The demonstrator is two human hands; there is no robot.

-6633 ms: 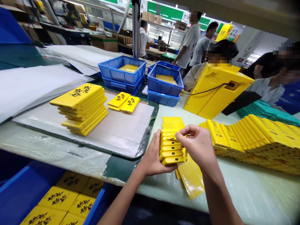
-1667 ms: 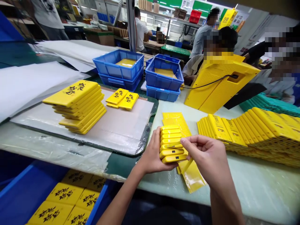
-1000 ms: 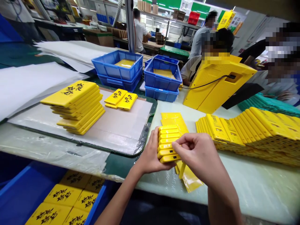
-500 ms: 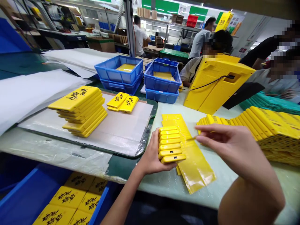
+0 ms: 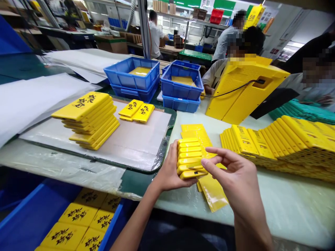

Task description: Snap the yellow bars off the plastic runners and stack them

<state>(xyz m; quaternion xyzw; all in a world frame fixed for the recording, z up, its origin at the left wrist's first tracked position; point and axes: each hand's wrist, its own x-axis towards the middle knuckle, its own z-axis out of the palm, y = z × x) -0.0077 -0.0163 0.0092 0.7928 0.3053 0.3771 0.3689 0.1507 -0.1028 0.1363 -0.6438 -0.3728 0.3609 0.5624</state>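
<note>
My left hand (image 5: 170, 170) is wrapped round a stack of several yellow power banks (image 5: 188, 153), their narrow ends facing me. A dark port shows on the lowest one. At the stack's right side, my right hand (image 5: 230, 170) is closed in a pinch on a thin yellow sticker strip (image 5: 194, 167). The strip lies across the end of the second-lowest power bank, where no port shows. Yellow sticker sheets (image 5: 213, 195) lie on the table under and behind my hands.
A tall stack of printed yellow power banks (image 5: 86, 118) and a few more (image 5: 136, 111) stand on a paper-covered mat (image 5: 141, 146). Rows of yellow power banks (image 5: 293, 139) fill the right. Blue bins (image 5: 180, 87) and a large yellow case (image 5: 243, 90) stand behind; people sit beyond.
My right hand has moved left with the strip, from over the sticker sheets to the stack. The second-lowest port, visible before, is now covered. My left hand has hardly moved.
</note>
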